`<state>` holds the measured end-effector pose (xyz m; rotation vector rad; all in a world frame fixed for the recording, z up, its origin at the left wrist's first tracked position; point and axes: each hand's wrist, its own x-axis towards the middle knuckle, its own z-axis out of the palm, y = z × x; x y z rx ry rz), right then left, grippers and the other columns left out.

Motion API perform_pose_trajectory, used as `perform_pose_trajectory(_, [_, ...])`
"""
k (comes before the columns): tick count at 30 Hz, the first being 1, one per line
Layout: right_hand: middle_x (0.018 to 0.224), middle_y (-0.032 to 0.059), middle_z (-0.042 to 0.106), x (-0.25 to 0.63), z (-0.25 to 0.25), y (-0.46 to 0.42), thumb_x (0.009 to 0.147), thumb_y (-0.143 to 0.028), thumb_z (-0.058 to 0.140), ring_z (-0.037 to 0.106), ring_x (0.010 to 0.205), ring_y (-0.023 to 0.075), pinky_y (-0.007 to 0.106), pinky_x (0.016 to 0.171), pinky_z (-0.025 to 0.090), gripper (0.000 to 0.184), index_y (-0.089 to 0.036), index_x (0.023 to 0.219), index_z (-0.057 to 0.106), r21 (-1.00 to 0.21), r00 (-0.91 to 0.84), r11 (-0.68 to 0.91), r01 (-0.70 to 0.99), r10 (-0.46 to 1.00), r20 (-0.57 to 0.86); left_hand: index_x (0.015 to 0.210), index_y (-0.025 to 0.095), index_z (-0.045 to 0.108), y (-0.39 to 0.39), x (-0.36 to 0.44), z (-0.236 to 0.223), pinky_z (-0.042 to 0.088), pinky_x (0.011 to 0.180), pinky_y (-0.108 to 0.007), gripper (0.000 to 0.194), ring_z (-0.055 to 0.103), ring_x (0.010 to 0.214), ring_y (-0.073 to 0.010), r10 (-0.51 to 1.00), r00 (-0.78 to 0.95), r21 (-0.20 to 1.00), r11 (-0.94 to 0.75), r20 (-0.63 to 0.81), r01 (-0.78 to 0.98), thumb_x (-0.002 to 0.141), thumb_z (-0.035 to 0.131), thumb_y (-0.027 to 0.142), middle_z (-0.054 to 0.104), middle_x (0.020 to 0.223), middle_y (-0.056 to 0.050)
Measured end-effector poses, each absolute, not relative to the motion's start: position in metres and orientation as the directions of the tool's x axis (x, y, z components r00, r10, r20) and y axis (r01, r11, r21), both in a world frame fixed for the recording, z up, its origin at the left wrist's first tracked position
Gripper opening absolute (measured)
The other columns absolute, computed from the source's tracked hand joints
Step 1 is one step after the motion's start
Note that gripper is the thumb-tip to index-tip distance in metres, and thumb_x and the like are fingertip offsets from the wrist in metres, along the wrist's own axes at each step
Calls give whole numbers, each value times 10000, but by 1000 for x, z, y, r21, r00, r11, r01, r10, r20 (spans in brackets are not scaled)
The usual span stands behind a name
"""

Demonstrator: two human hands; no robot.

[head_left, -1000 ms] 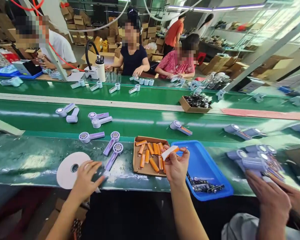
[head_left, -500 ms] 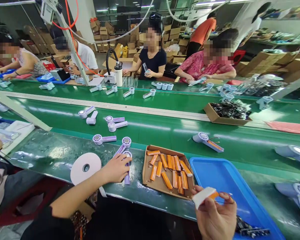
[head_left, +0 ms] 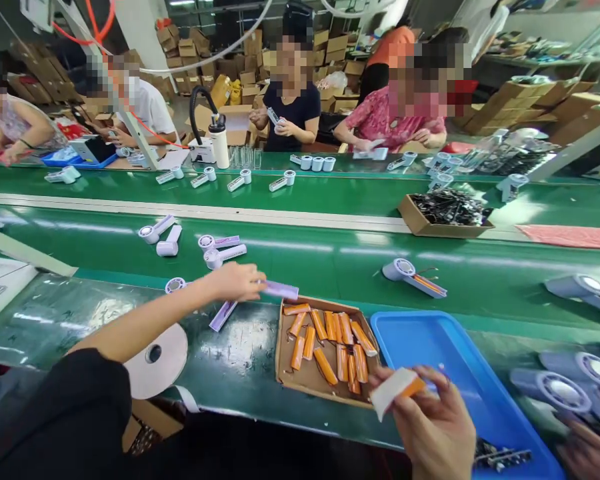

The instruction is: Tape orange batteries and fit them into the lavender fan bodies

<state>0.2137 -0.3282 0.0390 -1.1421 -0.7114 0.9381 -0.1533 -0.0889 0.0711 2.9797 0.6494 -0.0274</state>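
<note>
At the left, we see a white roll (head_left: 171, 365) lying at eight o'clock from our left hand (head_left: 237, 281). That hand is curled, gripping a purple casing (head_left: 284, 290) whose handle points to three o'clock. At four o'clock from it, our cardboard box (head_left: 291, 377) holds loose orange packs (head_left: 325, 365). Our right hand (head_left: 433, 417) pinches a white-faced pack (head_left: 400, 391) toward ten o'clock; behind it sits a blue tray (head_left: 425, 335), with dark parts (head_left: 500, 457) at four o'clock from this hand.
</note>
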Motion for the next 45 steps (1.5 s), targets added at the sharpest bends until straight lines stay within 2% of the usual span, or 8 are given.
perform_pose_trajectory(7, [935, 75, 851, 173, 87, -193, 638, -367, 1014, 839, 816, 290, 438, 738, 719, 491, -243, 1002, 709, -960, 193, 252, -125, 955, 226, 972, 150, 806, 22, -68, 33, 419, 1058, -415, 288, 555, 1275, -321, 480, 855, 87, -860, -197, 503, 774, 659, 1, 749, 1279, -156])
perform_pose_trajectory(13, [975, 53, 849, 155, 46, -80, 814, -367, 860, 838, 926, 251, 405, 923, 686, 338, -221, 1089, 727, -926, -31, 248, 284, 968, 249, 924, 241, 849, 55, -60, 13, 444, 876, -263, 191, 661, 1010, -192, 485, 825, 210, -809, -289, 549, 815, 696, 207, 820, 1112, -18])
perform_pose_trajectory(18, [909, 13, 839, 148, 5, -40, 818, -241, 842, 838, 903, 258, 390, 878, 677, 311, -252, 1097, 705, -851, -119, 213, 480, 977, 178, 1045, 274, 833, 69, -56, 15, 424, 717, -242, 245, 680, 818, -161, 565, 773, 227, -744, -288, 628, 894, 656, 351, 817, 972, 4])
perform_pose_trajectory(24, [967, 18, 844, 155, -7, -41, 848, -287, 853, 833, 964, 273, 414, 914, 661, 288, -278, 1089, 695, -778, -138, 244, 579, 970, 201, 1027, 317, 844, 45, -55, 12, 475, 969, -287, 221, 678, 1172, -241, 540, 824, 229, -792, -171, 566, 856, 745, 417, 803, 1175, -17])
perform_pose_trajectory(28, [973, 23, 846, 165, -9, -45, 883, -300, 826, 837, 935, 245, 371, 876, 668, 259, -264, 1097, 683, -753, -150, 247, 611, 969, 196, 1002, 299, 855, 25, -50, 1, 337, 1211, -485, 198, 456, 1500, -385, 548, 829, 205, -803, -113, 559, 835, 750, 295, 753, 1360, -55])
perform_pose_trajectory(33, [1071, 57, 844, 174, -6, -49, 947, -324, 762, 831, 1001, 235, 356, 901, 664, 265, -237, 1174, 654, -707, -147, 224, 671, 974, 169, 950, 309, 836, 32, -37, -1, 337, 1212, -468, 152, 533, 1437, -348, 587, 796, 233, -761, -150, 605, 842, 733, 278, 810, 1189, -10])
perform_pose_trajectory(37, [1117, 73, 837, 171, 2, -53, 1010, -320, 691, 822, 1037, 227, 331, 896, 646, 255, -231, 1242, 631, -604, -177, 209, 769, 978, 114, 1009, 287, 801, 44, -31, 9, 481, 983, -299, 169, 711, 1139, -236, 645, 740, 262, -693, -192, 672, 917, 682, 364, 815, 1115, -6])
perform_pose_trajectory(45, [1087, 175, 814, 154, 22, -62, 1085, -373, 597, 797, 997, 325, 378, 858, 578, 307, -173, 1312, 655, -220, -261, 237, 946, 961, -89, 1208, 275, 693, 31, -14, 8, 507, 894, -323, 276, 731, 1105, -261, 808, 567, 257, -521, -158, 814, 1048, 487, 367, 791, 1227, -60])
